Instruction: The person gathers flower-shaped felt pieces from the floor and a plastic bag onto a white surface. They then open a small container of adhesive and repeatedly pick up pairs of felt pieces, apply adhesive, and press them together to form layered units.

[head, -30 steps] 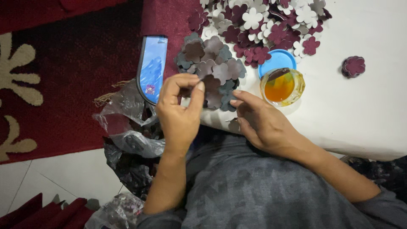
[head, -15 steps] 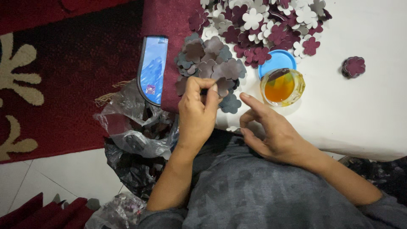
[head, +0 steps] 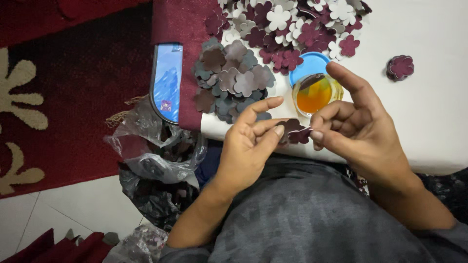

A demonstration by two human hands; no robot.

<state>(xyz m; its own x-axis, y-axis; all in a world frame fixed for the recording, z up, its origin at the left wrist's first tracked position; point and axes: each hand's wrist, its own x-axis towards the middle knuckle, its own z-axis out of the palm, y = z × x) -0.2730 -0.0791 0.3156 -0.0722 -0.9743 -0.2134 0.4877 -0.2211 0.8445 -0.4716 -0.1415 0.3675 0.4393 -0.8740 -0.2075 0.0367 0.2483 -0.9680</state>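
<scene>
Pinching 1 maroon flower (head: 295,132) between both hands, our left fingers (head: 273,130) and right fingers (head: 317,135) closed on it; pressing petals together seems next, needing steady alignment.

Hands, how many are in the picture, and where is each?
2. The left hand and the right hand meet above the lap, both pinching a dark flower cut-out beside the jar of orange liquid.
</scene>
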